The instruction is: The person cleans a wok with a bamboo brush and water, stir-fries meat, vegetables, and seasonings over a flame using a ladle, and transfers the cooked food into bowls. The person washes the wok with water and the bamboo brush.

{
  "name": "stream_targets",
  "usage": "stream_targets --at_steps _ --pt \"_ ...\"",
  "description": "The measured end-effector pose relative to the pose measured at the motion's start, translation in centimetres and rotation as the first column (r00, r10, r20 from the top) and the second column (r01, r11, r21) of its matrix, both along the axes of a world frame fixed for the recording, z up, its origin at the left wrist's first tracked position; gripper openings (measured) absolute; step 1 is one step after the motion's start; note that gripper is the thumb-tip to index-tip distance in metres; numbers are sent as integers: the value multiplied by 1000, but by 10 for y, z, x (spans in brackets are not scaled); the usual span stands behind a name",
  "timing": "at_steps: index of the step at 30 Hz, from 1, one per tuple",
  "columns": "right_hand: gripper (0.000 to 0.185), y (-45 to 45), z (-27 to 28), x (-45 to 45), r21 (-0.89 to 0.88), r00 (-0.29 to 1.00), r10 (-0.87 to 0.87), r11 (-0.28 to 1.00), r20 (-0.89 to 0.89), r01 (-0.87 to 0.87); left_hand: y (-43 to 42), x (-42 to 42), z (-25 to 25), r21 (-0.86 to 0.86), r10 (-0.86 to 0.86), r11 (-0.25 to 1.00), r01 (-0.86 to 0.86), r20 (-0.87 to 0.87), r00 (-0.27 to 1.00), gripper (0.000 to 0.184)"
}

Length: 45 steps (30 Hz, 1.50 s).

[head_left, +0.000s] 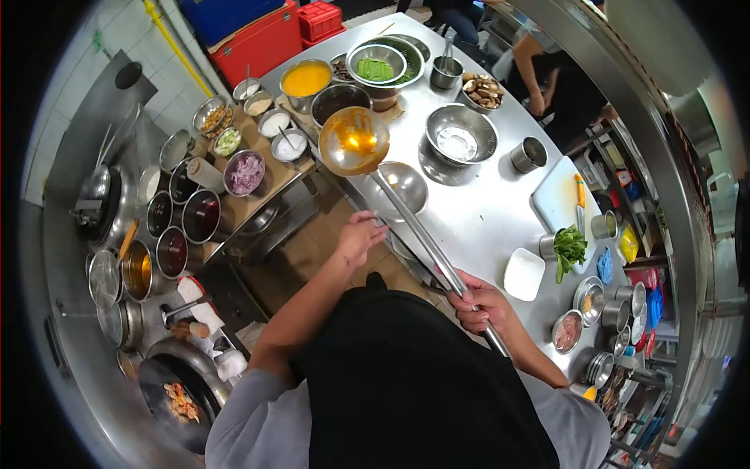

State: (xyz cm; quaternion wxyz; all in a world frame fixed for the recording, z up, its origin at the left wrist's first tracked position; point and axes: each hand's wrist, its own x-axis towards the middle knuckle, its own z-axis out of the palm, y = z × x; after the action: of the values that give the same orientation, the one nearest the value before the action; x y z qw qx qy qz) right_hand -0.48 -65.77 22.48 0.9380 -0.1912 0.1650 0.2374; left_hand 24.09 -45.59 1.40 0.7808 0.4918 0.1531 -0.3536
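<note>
My right hand [480,301] is wrapped round the long metal handle of a ladle [418,223]. The ladle's wide bowl is wet with shiny orange liquid and hangs over the table's left edge, near a pot of dark liquid [336,102]. Just below the ladle sits a steel bowl [402,191], partly hidden by the handle. My left hand [361,238] is held out short of that bowl, fingers loosely apart, with nothing in it. A pot of yellow-orange liquid [306,79] stands behind the dark one.
On the steel table [476,211] are a large metal bowl [461,134], a white dish [524,274], leafy greens [570,248] and a cutting board [558,195] with a knife. Chopped onion [245,172] and sauce pots line the left. A wok [180,399] holds food. Another person [539,78] stands across the table.
</note>
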Motion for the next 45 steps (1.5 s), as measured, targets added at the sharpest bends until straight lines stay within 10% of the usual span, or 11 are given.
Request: stream_targets --at_steps 5,12,19,21,24,30,33,36,39,45 --pt "70 11 -7 46 15 994 105 994 34 -106 48 -11 12 85 -120 988 125 -66 991 41" --pt "71 72 -18 164 61 858 508 857 71 -512 208 -4 -28 198 340 929 -312 -123 932 34" --pt "79 201 -3 292 -42 581 813 583 45 -812 396 -3 -150 812 612 417 -409 82 787 32" --pt "78 236 3 315 -33 554 832 554 15 -832 430 0 -157 994 38 69 -90 88 995 40" --pt "77 287 22 342 -17 541 840 541 -32 -841 456 11 -195 987 -210 -24 159 -161 964 50" --pt "78 325 26 369 -18 526 850 526 -22 -850 430 46 -169 827 -181 469 311 -255 950 59" --pt "81 327 33 377 -41 520 854 519 -17 -854 424 51 -245 849 153 392 355 -441 884 65" --pt "81 324 34 381 -33 563 826 562 -40 -827 409 49 -216 946 514 278 170 -296 805 85" --pt "82 323 33 381 -58 610 791 608 -35 -792 426 49 -189 877 323 467 118 -293 900 104" --pt "84 316 35 378 -88 696 717 692 -23 -716 419 57 -202 935 467 344 82 -246 849 99"
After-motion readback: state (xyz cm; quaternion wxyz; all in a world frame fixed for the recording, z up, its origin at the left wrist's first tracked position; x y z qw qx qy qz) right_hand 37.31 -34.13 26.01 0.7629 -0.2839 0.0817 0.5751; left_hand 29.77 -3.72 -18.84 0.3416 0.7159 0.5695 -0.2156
